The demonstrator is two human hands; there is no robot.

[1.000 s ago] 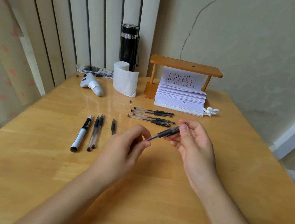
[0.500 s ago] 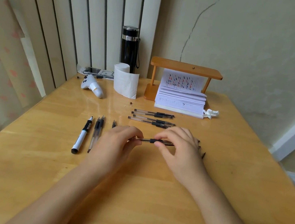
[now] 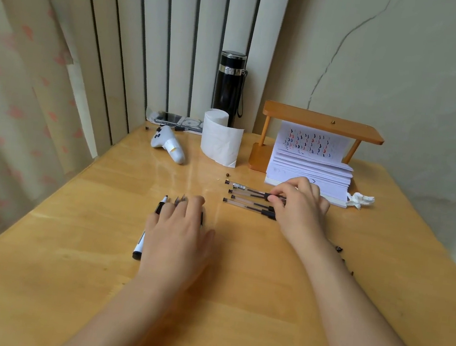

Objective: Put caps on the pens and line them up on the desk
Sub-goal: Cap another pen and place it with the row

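My right hand (image 3: 300, 205): grip pinched narrow on a capped pen (image 3: 251, 189) in the far row.
My left hand (image 3: 181, 226): flat, fingers spread over loose pens (image 3: 180, 198).

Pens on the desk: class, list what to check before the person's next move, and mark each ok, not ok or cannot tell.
1. Row of clear pens lies parallel near the paper pad: ok.
2. Right hand has its fingers on the row's capped ends: ok.
3. Pen just placed is fully capped: cannot tell, hand covers it.
4. Left hand is over the loose pens beside the white marker: ok.
5. Left hand grips a pen: cannot tell.
6. Loose caps within reach: cannot tell.
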